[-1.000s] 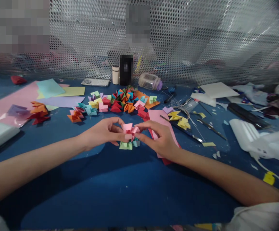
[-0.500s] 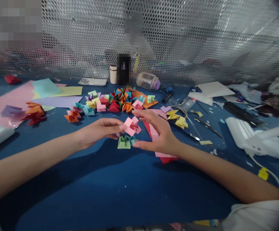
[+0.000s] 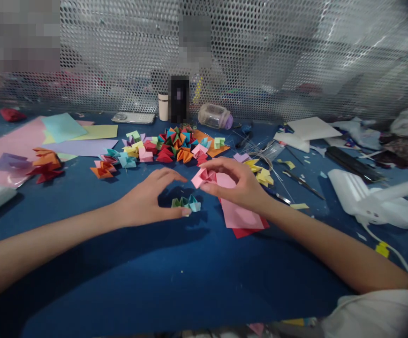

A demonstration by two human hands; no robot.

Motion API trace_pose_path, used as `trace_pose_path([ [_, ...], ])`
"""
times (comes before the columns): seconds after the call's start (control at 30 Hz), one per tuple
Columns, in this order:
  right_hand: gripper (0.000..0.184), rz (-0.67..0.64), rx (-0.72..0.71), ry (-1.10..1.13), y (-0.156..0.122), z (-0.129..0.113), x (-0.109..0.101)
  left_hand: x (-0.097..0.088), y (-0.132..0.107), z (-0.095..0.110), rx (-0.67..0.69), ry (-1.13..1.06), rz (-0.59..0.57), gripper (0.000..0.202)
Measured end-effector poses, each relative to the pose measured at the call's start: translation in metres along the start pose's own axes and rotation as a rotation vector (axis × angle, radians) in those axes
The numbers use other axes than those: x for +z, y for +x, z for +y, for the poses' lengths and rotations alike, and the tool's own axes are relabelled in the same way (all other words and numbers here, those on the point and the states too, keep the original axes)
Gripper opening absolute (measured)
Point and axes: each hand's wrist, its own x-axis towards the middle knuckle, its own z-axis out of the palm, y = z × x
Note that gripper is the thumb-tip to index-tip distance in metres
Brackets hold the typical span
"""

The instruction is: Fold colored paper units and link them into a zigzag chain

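A folded pink origami piece (image 3: 204,176) is pinched between the thumb and fingers of my right hand (image 3: 237,180), held above the table. To its left, my left hand (image 3: 151,197) is open, thumb and fingers apart with nothing between them. Below, between the two hands, a green and light-blue origami piece (image 3: 192,203) rests on the blue table (image 3: 176,286), close to my left thumb. Flat sheets of pink paper (image 3: 241,213) and red paper (image 3: 242,232) lie under and beside my right hand.
Behind the hands spreads a pile of colourful folded pieces (image 3: 177,145). Coloured sheets (image 3: 84,147) lie left. Yellow pieces (image 3: 264,176), scissors (image 3: 302,183) and a white appliance (image 3: 362,202) with a cord are right. A jar (image 3: 214,116) lies near the perforated metal screen (image 3: 260,61).
The pink origami piece has passed from my left hand to my right hand and shifted slightly right. My left hand has let go and opened over the green and blue piece.
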Motion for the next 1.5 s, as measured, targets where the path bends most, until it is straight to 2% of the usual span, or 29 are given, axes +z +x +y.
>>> trace_pose_path([
  [0.03, 0.031, 0.014, 0.027, 0.017, 0.002, 0.004, -0.002, 0.003, -0.002, -0.001, 0.041, 0.077, -0.021, 0.059],
  [0.1, 0.031, 0.05, 0.062, 0.053, 0.005, 0.012, -0.006, 0.009, -0.006, -0.001, 0.108, 0.143, -0.093, 0.052],
  [0.2, 0.031, 0.075, 0.088, 0.088, 0.007, 0.019, -0.007, 0.014, -0.009, 0.001, 0.23, 0.138, -0.143, 0.035],
  [0.27, 0.03, 0.068, 0.093, 0.091, 0.007, 0.02, -0.007, 0.014, -0.01, 0.002, 0.291, 0.117, -0.149, 0.035],
  [0.43, 0.03, 0.04, 0.065, 0.051, 0.004, 0.013, -0.006, 0.011, -0.011, 0.002, 0.293, 0.006, -0.193, 0.03],
  [0.6, 0.03, 0.029, 0.045, 0.011, 0.003, 0.008, -0.008, 0.01, -0.01, 0.001, 0.285, -0.071, -0.186, 0.036],
  [0.77, 0.03, 0.033, 0.041, 0.004, 0.004, 0.007, -0.007, 0.018, -0.01, -0.001, 0.329, 0.043, -0.242, 0.064],
  [0.83, 0.03, 0.031, 0.043, 0.005, 0.004, 0.006, -0.007, 0.021, -0.01, -0.003, 0.351, 0.095, -0.255, 0.062],
  [1.0, 0.029, 0.032, 0.042, 0.011, 0.004, 0.005, -0.008, 0.025, -0.011, -0.005, 0.323, 0.183, -0.189, 0.048],
  [1.2, 0.027, 0.045, 0.041, 0.006, 0.004, 0.006, -0.008, 0.022, -0.009, -0.007, 0.201, 0.228, -0.121, 0.055],
  [1.4, 0.03, 0.045, 0.048, -0.002, 0.003, 0.006, -0.008, 0.02, -0.007, -0.01, 0.162, 0.126, -0.076, 0.052],
  [1.5, 0.032, 0.065, 0.017, -0.012, 0.002, 0.007, -0.007, 0.018, -0.007, -0.01, 0.147, 0.009, 0.027, 0.05],
])
